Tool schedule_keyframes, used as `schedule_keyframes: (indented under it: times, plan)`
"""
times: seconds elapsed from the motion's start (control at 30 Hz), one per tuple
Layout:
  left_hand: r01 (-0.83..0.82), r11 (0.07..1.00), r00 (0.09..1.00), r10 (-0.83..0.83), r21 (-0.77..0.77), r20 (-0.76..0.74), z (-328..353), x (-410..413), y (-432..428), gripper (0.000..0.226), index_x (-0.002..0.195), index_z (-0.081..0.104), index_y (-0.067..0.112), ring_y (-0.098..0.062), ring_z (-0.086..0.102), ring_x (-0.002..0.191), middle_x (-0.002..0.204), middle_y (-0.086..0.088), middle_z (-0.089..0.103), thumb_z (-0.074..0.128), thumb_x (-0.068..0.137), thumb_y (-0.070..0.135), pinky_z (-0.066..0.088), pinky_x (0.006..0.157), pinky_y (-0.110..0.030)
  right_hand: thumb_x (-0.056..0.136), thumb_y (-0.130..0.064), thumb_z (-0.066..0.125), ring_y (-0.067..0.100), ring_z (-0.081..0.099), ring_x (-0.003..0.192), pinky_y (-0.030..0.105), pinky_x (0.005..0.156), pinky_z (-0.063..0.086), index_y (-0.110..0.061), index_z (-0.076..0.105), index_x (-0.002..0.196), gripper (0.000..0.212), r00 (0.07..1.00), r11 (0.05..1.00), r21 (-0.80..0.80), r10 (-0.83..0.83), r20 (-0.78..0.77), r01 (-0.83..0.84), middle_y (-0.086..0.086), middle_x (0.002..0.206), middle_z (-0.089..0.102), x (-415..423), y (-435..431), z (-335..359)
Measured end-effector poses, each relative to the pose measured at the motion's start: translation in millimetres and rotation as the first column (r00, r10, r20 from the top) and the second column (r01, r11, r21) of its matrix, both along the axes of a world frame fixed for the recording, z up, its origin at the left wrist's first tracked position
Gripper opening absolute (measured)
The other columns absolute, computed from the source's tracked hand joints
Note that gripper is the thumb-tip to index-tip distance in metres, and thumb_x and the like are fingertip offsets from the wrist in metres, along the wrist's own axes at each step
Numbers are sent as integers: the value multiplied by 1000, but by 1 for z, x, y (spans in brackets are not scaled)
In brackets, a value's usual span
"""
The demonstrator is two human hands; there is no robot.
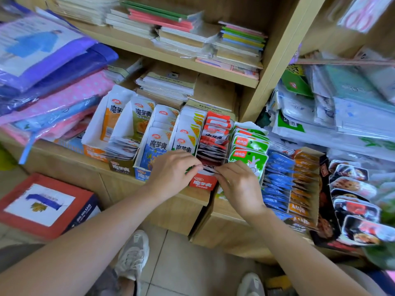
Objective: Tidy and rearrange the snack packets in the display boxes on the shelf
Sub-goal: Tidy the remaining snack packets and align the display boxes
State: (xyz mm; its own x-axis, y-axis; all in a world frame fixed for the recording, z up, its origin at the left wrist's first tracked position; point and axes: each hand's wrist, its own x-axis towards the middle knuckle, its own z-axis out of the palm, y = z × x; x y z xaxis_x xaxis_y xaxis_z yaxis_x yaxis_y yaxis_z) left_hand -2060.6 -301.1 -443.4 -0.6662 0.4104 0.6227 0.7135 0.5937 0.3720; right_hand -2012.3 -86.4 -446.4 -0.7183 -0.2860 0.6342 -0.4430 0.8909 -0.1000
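A row of open display boxes stands on the wooden shelf (119, 184), each packed with upright snack packets. The red display box (203, 182) sits in the middle with red and black packets (214, 135) inside. My left hand (171, 174) and my right hand (237, 184) meet at its front end, and both pinch the top edge of the frontmost packet (208, 168) there. Left of it stand a green-and-white packet row (187, 133), a blue box (157, 146), a dark green box (120, 166) and an orange box (94, 152). To the right are green packets (250, 146), then blue (277, 174) and orange (304, 178) rows.
Stacks of notebooks (188, 37) fill the upper shelves. Folded plastic-wrapped goods (47, 60) pile up on the left. A red-bordered carton (42, 206) sits low on the left. Dark meat-snack packets (352, 201) lie at right. My shoes (133, 255) stand on the tiled floor.
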Motion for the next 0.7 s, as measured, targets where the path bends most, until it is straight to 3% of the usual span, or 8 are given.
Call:
schedule_keyframes:
  times: [0.13,0.17,0.23,0.33,0.4,0.5,0.6,0.7]
  plan:
    - [-78,995,997,76,-62,-28,0,-4,7,10,78,78,21,-16,62,72,70,9,71,77,86,27,31,49,-21,90,-19,70,27,63,79,38,70,55,-8,75,99,16,996,996,-66,-52,72,57,3,93,73,1,-5,-7]
    - [-79,994,996,76,-75,-37,0,-5,8,10,79,77,21,-16,62,74,71,9,71,77,86,27,31,49,-21,91,-21,69,26,62,80,38,71,54,-9,75,100,17,996,995,-70,-60,74,65,1,94,73,2,-5,-7]
    - [-41,998,999,40,-46,-20,-1,-3,5,7,87,79,20,-16,64,80,81,9,74,74,89,26,46,54,-27,93,-24,68,25,59,82,35,73,52,-10,75,105,19,999,997,-58,-48,25,50,-1,97,74,4,-6,-3]
    - [5,999,999,-3,45,-40,-5,3,0,19,102,79,15,-14,69,90,98,4,76,70,90,27,57,76,-32,94,-13,68,25,62,89,32,80,52,-10,76,106,14,993,998,-19,60,-102,-62,-1,105,75,9,-11,1]
    - [68,997,993,-63,40,-98,-8,5,0,19,103,80,14,-14,69,93,99,3,77,70,91,26,57,80,-31,88,-2,70,23,66,96,33,85,54,-8,76,105,19,989,996,15,89,-114,-87,2,106,75,8,-14,-3]
    - [49,994,984,-65,-96,-168,-15,3,-1,21,100,81,16,-17,67,96,95,5,78,64,96,29,55,78,-38,80,3,73,23,70,97,36,82,56,-8,75,106,28,997,996,71,52,-51,-48,4,106,76,2,-16,-13]
    - [-29,982,979,-10,-187,-204,-16,3,-2,21,100,80,19,-21,61,101,98,9,78,62,96,30,46,79,-40,86,-2,63,24,68,95,36,78,51,-10,72,105,23,1000,994,110,-29,4,28,3,102,74,2,-23,-13]
    - [-51,961,973,-13,-273,-228,-13,3,2,21,96,79,19,-22,58,98,98,11,76,60,97,28,40,79,-39,84,-10,54,23,64,89,38,83,46,-13,68,104,24,994,981,167,-107,37,99,1,96,72,5,-29,-10]
